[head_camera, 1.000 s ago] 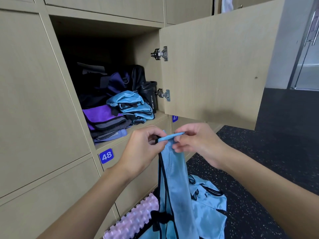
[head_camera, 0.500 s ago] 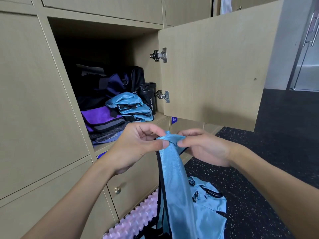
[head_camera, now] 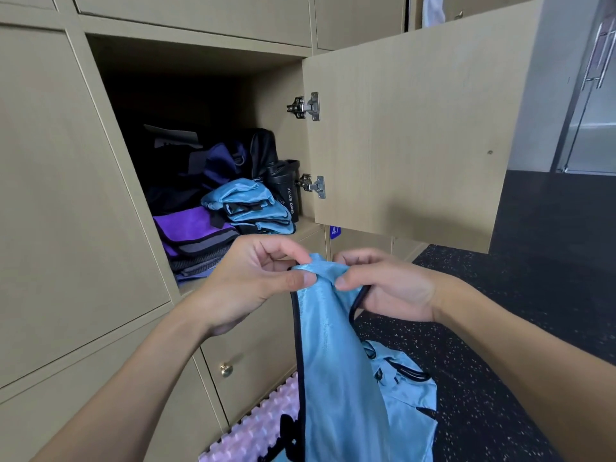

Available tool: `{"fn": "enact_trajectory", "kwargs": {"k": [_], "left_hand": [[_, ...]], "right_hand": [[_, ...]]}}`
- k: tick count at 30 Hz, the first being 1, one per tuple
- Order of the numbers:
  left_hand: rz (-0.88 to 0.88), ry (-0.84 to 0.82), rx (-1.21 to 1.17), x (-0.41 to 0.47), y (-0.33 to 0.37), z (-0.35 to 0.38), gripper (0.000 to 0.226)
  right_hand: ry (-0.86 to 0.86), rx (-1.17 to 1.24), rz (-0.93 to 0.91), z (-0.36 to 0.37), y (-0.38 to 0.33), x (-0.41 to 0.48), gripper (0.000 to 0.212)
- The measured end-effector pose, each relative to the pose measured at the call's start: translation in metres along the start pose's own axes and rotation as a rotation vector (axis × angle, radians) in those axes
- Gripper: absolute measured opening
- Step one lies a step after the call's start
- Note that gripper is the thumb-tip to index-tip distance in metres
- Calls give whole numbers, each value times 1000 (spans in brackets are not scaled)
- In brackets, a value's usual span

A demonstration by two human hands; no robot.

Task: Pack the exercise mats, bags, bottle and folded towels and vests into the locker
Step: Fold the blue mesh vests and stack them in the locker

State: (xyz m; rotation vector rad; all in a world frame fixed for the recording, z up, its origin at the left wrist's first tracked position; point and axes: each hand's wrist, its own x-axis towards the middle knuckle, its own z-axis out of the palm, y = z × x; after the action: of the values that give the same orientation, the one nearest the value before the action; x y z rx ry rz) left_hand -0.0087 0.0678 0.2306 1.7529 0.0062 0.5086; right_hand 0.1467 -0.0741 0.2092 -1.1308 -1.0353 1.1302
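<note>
A light blue vest with black trim (head_camera: 333,355) hangs in front of me, below the open locker (head_camera: 186,55). My left hand (head_camera: 253,281) and my right hand (head_camera: 386,288) both pinch its top edge, close together. Inside the locker lie folded blue vests (head_camera: 246,208), folded purple and grey towels (head_camera: 196,235), a black sport bottle (head_camera: 285,188) at the right, and dark bags (head_camera: 213,161) at the back. Another blue vest (head_camera: 406,388) lies on the floor under the hanging one.
The locker door (head_camera: 413,128) stands open to the right, above my right hand. A pink ridged mat (head_camera: 253,435) lies on the dark speckled floor (head_camera: 500,311) at the locker base. Shut locker doors surround the open one; a brass knob (head_camera: 226,369) sits below.
Both hands have dropped a little and bunched the vest's top edge together. The strap that stood out between the fingers is now gathered under them.
</note>
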Motion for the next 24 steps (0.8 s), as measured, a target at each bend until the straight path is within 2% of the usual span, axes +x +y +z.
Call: {"fn": "enact_trajectory", "kwargs": {"k": [3, 7, 11, 13, 15, 19, 24], "left_hand": [[9, 114, 87, 2, -2, -5, 16], [10, 143, 198, 3, -3, -5, 15], [14, 164, 253, 4, -5, -9, 14], [21, 180, 305, 6, -7, -12, 13], [34, 213, 340, 6, -9, -11, 13], [44, 272, 391, 7, -14, -4, 16], [80, 327, 327, 8, -15, 2, 24]], "right_hand": [[99, -79, -92, -2, -4, -2, 20], [132, -208, -83, -4, -8, -1, 33], [201, -466, -70, -3, -11, -2, 23], [296, -666, -70, -1, -13, -5, 21], [394, -765, -93, 1, -12, -7, 21], [573, -737, -173, 1, -8, -7, 20], [691, -492, -266, 2, -11, -6, 18]]}}
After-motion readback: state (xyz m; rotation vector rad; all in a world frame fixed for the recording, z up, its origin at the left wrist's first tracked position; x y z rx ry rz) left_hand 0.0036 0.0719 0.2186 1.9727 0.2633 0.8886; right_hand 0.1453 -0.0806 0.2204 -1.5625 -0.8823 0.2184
